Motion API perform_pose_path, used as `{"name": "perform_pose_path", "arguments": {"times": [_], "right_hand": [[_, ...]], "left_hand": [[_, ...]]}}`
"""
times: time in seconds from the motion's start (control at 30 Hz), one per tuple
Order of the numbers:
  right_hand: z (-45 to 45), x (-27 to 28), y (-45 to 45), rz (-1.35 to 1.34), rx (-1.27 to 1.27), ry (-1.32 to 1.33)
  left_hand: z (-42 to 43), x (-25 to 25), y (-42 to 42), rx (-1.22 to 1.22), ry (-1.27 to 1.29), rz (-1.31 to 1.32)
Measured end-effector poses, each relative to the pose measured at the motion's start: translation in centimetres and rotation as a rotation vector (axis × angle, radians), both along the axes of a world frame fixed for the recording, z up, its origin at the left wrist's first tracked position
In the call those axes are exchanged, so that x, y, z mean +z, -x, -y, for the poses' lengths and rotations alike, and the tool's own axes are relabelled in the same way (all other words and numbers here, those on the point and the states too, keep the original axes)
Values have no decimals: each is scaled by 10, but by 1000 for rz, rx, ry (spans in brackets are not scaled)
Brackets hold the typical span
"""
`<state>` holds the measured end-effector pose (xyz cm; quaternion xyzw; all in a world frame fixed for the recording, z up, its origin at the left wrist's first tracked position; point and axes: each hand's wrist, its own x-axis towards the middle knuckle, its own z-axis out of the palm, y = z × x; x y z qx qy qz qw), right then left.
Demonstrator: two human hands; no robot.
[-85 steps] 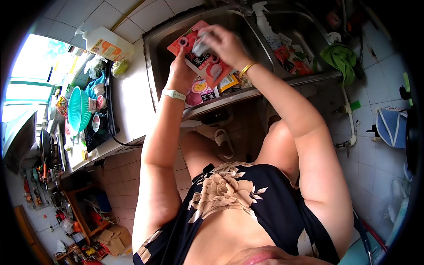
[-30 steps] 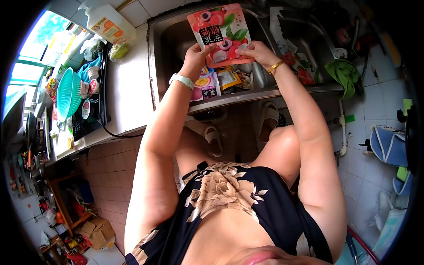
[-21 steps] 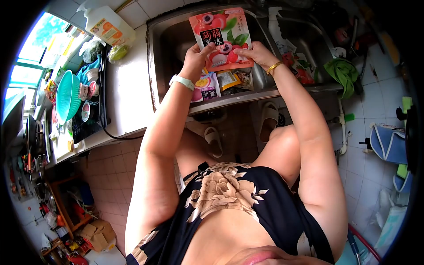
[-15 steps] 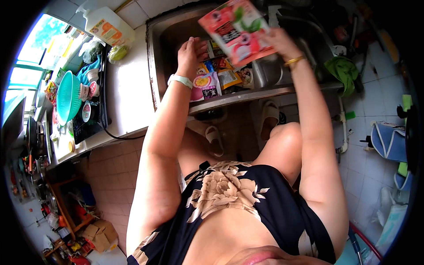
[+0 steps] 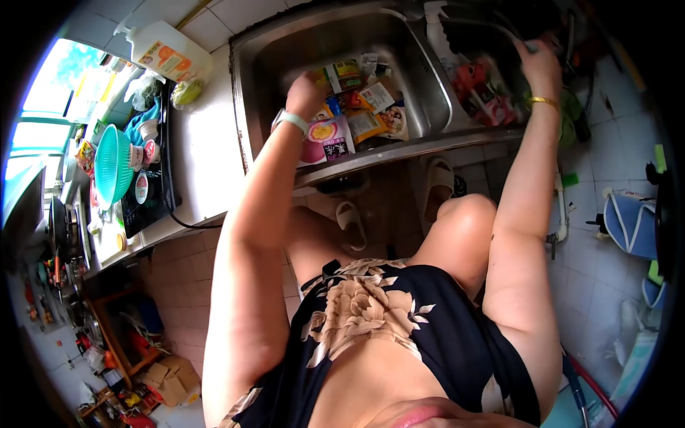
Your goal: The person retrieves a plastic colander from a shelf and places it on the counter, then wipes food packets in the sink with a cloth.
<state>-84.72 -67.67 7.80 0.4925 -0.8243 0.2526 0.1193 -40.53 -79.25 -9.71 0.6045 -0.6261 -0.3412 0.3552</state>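
Note:
My left hand [image 5: 305, 96] is over the left sink basin [image 5: 271, 60], its fingers curled at the edge of a green-and-yellow packet [image 5: 344, 74]. What the fingers hold, if anything, is hidden. Beside and below that packet lie a purple-and-white packet [image 5: 330, 137], an orange packet [image 5: 366, 125] and several smaller ones. A red-and-white packet [image 5: 486, 91] lies in the right basin, dim and partly in shadow. My right hand [image 5: 540, 64], with a gold bracelet on the wrist, is at the far right of that basin, apart from the red packet. Its fingers are dark and blurred.
A white pump bottle [image 5: 168, 53] stands on the counter [image 5: 203, 135] left of the sink. Further left, a turquoise basket [image 5: 113, 167] sits by the black stove. A green cloth [image 5: 569, 118] hangs at the right, partly behind my forearm. The metal sink rim [image 5: 414, 148] faces me.
My right hand has moved right and let go of the red-and-white packet, which is now in the right basin. My left hand has dropped to the packets, its fingers now curled.

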Motion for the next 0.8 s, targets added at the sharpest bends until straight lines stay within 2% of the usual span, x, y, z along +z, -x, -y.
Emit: {"name": "perform_pose_path", "arguments": {"times": [0.07, 0.1, 0.13, 0.2, 0.27, 0.33, 0.5, 0.57, 0.6, 0.67, 0.7, 0.77, 0.8], "right_hand": [[19, -10, -21, -29, 111, 53], [22, -10, -40, 24, 161, 16], [25, -9, -60, 77, 207, -19], [25, -10, -94, 210, 281, -102], [30, -33, -107, 151, 380, 13], [31, -40, -115, 81, 441, 22], [31, -54, -122, 93, 486, -28], [34, -63, -123, 96, 493, -12], [35, -66, -123, 94, 503, 6], [36, -66, -123, 107, 492, -14], [38, -65, -124, 136, 485, -45], [37, -65, -130, 171, 479, -82], [36, -64, -133, 171, 476, -83]], "left_hand": [[-17, 47, 28, -340, 14, 638], [-17, 52, 36, -378, 73, 733], [-14, 51, 42, -380, 81, 738], [-8, 38, 55, -461, 98, 919], [-3, 9, 58, -505, 123, 947], [5, -24, 57, -481, 272, 1033], [27, -2, 42, -591, 322, 1212], [39, 14, 32, -617, 114, 1422], [39, 17, 30, -624, 116, 1424], [33, 20, 24, -588, 649, 1153], [28, 19, 40, -619, 618, 1083], [1, 26, 72, -919, 384, 947], [-13, 20, 84, -922, 383, 948]]}}
